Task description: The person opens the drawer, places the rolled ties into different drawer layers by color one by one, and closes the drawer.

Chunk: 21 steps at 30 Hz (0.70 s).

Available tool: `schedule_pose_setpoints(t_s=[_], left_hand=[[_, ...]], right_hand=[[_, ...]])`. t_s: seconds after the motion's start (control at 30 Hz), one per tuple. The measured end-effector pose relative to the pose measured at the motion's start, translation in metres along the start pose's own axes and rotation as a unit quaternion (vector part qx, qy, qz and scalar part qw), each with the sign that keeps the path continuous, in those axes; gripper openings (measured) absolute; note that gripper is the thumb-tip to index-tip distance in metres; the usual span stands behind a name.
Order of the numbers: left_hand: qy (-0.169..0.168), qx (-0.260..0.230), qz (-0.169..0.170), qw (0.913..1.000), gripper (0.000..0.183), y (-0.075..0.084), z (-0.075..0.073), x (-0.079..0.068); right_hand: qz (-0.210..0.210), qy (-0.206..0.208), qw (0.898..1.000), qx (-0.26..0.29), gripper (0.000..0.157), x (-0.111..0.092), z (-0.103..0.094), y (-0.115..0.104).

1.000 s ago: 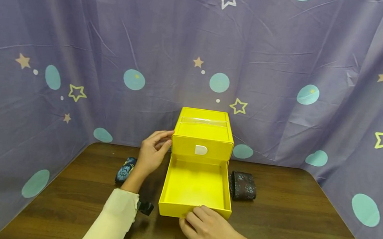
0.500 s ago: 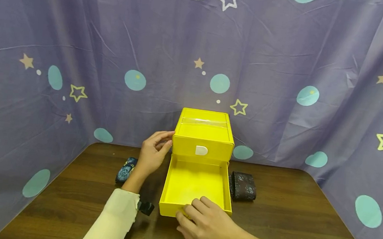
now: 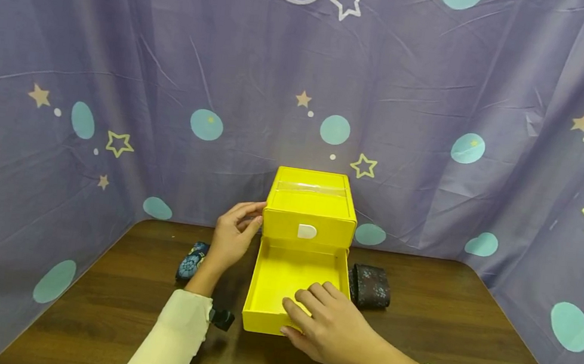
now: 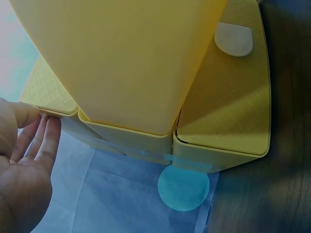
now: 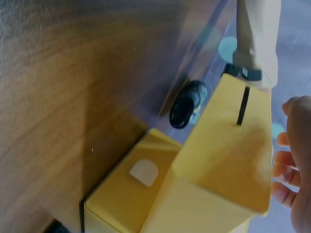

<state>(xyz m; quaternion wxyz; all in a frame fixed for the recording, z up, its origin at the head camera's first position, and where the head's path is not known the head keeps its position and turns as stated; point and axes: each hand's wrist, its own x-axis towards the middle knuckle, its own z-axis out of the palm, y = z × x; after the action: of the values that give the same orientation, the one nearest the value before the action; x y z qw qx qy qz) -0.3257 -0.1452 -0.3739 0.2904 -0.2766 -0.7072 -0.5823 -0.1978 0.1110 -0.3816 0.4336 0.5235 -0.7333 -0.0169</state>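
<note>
A yellow drawer unit point(image 3: 313, 193) stands at the back of the table, with tape across its top. Its middle drawer point(image 3: 279, 270) is pulled far out and has a bare inside; the drawers above and below it are closed. My left hand point(image 3: 232, 235) touches the unit's upper left side, fingertips and thumb at the front edge, fingers fairly straight in the left wrist view. Over the pulled-out drawer's front wall hovers my right hand point(image 3: 327, 324), its fingers loosely bent above the drawer and holding nothing. A dark slot point(image 5: 243, 106) shows on the drawer's front in the right wrist view.
A rolled blue patterned cloth point(image 3: 192, 262) lies left of the unit, partly behind my left wrist. A folded dark floral cloth point(image 3: 371, 287) lies right of the drawer. A purple curtain point(image 3: 418, 70) hangs behind the wooden table point(image 3: 448, 326).
My right hand has come off the drawer's front wall and moved up and slightly right, over the drawer. The left hand stays at the unit's side, and the drawer remains pulled out.
</note>
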Motion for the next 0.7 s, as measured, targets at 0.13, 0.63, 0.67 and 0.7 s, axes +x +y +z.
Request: schedule_pose_setpoints(t_s=[0.13, 0.63, 0.67, 0.7], left_hand=[[0.001, 0.001, -0.001, 1.0, 0.029, -0.001, 0.0, 0.0], [0.001, 0.024, -0.005, 0.9997, 0.03, 0.032, 0.002, -0.001], [0.001, 0.025, -0.003, 0.9997, 0.03, 0.032, 0.003, -0.001], [0.002, 0.025, -0.003, 0.9997, 0.03, 0.032, 0.003, -0.001]], right_hand=[[0.013, 0.004, 1.0, -0.008, 0.036, -0.003, -0.002, 0.009], [0.084, 0.043, 0.996, 0.009, 0.043, -0.029, -0.013, 0.053], [0.088, 0.05, 0.995, 0.011, 0.044, -0.032, -0.014, 0.057], [0.093, 0.055, 0.994, 0.012, 0.044, -0.035, -0.015, 0.06]])
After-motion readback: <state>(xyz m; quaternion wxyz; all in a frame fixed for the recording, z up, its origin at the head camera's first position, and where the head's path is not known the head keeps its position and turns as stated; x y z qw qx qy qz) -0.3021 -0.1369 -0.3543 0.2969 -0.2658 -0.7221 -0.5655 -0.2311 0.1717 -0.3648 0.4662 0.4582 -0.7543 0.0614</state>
